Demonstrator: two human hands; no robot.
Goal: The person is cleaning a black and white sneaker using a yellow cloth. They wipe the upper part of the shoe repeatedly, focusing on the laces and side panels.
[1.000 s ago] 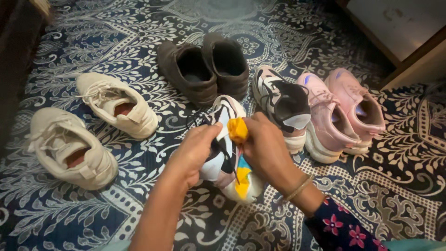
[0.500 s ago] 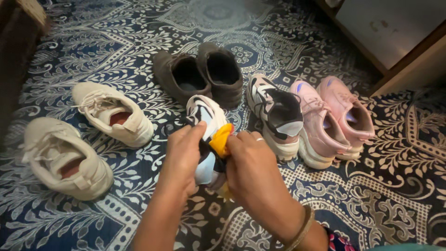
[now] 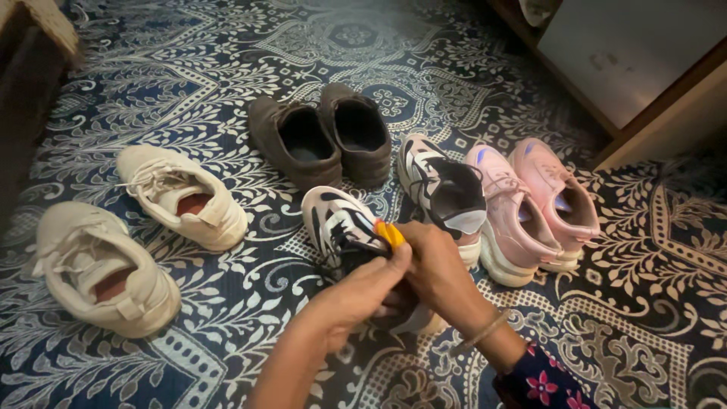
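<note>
A black-and-white sneaker (image 3: pixel 339 224) lies on the patterned carpet (image 3: pixel 189 91) in front of me, toe pointing away. My left hand (image 3: pixel 362 290) grips the sneaker around its opening from the near side. My right hand (image 3: pixel 433 261) pinches a small yellow cloth (image 3: pixel 391 233) against the sneaker's upper, just right of the laces. The sneaker's heel is hidden under both hands. Its matching sneaker (image 3: pixel 445 193) stands just to the right.
Two cream sneakers (image 3: pixel 182 197) (image 3: pixel 98 269) lie at the left. A pair of dark brown shoes (image 3: pixel 322 136) sits behind, a pink pair (image 3: pixel 534 204) at the right. A wooden cabinet (image 3: pixel 644 68) stands at the upper right, dark furniture (image 3: pixel 23 83) at the left edge.
The sneaker has been lowered and turned upright onto the carpet, toe away. My left hand shifted from its side to its near opening; the yellow cloth stays pressed on the upper.
</note>
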